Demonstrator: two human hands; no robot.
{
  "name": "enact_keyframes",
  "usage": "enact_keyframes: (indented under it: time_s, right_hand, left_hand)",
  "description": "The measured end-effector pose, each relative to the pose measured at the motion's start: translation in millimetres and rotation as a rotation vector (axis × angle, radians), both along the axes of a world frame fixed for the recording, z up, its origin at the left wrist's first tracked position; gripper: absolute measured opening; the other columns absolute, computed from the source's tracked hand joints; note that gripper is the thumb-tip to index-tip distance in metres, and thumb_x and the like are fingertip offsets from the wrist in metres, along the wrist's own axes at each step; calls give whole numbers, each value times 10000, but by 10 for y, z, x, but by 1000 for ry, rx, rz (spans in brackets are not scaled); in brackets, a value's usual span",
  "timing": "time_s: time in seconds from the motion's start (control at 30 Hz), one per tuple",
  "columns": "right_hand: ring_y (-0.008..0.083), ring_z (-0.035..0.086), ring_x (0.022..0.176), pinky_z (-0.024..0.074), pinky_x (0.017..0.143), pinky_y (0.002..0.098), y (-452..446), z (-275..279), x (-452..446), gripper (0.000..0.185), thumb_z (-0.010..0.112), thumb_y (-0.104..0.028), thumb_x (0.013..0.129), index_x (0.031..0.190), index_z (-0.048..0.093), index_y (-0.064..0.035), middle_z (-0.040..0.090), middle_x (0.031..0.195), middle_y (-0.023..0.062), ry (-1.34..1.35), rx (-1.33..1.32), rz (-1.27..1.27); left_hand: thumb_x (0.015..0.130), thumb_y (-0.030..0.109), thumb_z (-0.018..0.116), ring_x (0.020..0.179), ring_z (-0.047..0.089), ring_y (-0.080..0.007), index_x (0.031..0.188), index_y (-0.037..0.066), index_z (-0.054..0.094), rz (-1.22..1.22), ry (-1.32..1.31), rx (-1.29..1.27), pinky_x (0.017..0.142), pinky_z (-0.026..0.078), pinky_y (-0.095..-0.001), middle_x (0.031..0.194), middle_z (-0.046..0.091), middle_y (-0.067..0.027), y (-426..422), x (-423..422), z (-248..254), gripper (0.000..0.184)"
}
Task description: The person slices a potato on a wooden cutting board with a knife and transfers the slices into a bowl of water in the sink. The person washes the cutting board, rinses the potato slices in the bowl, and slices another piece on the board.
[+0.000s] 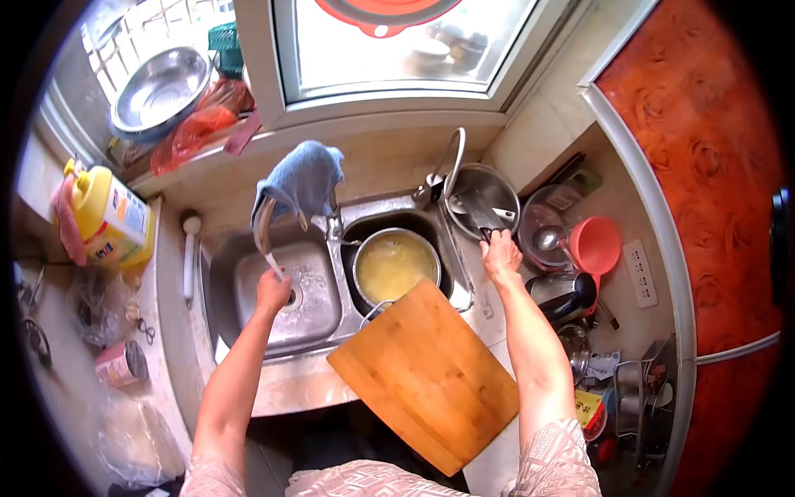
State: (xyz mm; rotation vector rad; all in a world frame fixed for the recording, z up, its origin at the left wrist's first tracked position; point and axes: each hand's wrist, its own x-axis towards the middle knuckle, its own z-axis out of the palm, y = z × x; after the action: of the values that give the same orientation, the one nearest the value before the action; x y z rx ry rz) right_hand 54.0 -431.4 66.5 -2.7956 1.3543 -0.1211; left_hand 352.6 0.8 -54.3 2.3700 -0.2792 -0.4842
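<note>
Over the left basin of the steel sink [222,277], my left hand [273,291] is closed below the faucet spout [264,224]. A pale strip runs between spout and hand; whether it is water or a handle I cannot tell. A blue towel [308,176] drapes over the faucet. My right hand [501,255] grips the black handle [486,235] of a kitchen utensil, its far end reaching into a steel pot [507,192] at the sink's back right. In the right basin stands a metal pot of yellowish liquid [396,263]. A wooden cutting board [431,373] lies across the front counter edge.
A red dipper [595,244], a black-handled kettle [567,298] and a dish rack [633,398] crowd the right counter. To the left stand a yellow jug [108,215] and a can [122,364]. A steel bowl [161,91] sits by the window.
</note>
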Motion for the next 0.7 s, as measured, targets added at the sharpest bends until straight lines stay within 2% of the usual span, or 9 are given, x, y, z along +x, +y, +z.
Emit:
enact_keyframes:
  time_s: [0.13,0.23,0.3,0.37,0.47,0.53,0.6,0.67,0.7]
  right_hand:
    - [395,654,1072,547,873,510,77,121,-141,443,724,-349,936,1251,632,-51,614,1173,183,-182,-39,82]
    - [392,640,1102,531,902,484,380,431,-442,455,705,-320,953,1287,631,-20,647,1207,190,-496,-142,106]
    - [367,654,1080,531,903,451,879,607,-888,437,683,-260,966,1306,621,7,656,1195,201,-557,80,-61]
    - [346,667,1013,537,885,426,1597,527,-1507,390,675,-180,958,1283,622,29,653,1131,215,-628,225,-154]
    - [325,703,986,557,867,437,2827,-168,-2751,377,689,-204,964,1254,629,29,706,1036,190,-370,280,-467]
    - [375,702,886,525,765,485,3525,-54,-3153,366,640,-334,979,1012,692,26,692,866,241,4,583,-713]
    - [358,704,748,528,732,468,4077,-595,-3811,564,559,-490,1004,821,697,26,688,785,241,42,743,-703]
    - [225,684,680,540,578,380,4235,-1111,-4181,673,515,-604,1014,813,702,10,692,755,131,18,877,-905]
    - [227,689,708,555,558,358,4108,-941,-4039,616,532,-593,1015,959,695,-2,692,786,122,-87,994,-1051]
  left_hand:
    - [914,356,707,1038,720,-392,1118,73,773,-306,-61,-1,913,563,-440,1074,751,-226,-111,-449,-380,355]
    - [958,399,659,867,744,-307,1082,41,768,-463,269,-145,816,561,-414,944,772,-170,-627,-882,-170,394]
    - [968,458,645,792,722,-266,1072,23,767,-405,484,-229,769,555,-383,934,771,-167,-1005,-1200,-60,463]
    - [993,438,665,744,639,-130,1001,-50,747,-470,342,-324,677,527,-342,805,730,-79,-1223,-1439,-189,495]
    - [966,483,691,785,688,-163,998,-50,752,-550,311,-205,709,550,-377,870,759,-114,-1420,-1522,-46,537]
    - [914,555,705,935,718,-305,1037,-43,754,-589,432,-151,819,556,-424,983,751,-213,-1408,-1573,-35,612]
    - [884,601,712,1009,730,-387,1058,-37,754,-599,349,-142,877,559,-451,1037,745,-264,-1459,-1557,0,663]
    - [875,623,711,999,721,-413,1054,-25,757,-579,226,-157,875,559,-462,1028,741,-268,-1359,-1572,91,674]
    - [871,634,708,992,715,-426,1049,-15,761,-565,239,-177,869,557,-470,1021,737,-270,-1254,-1573,192,675]
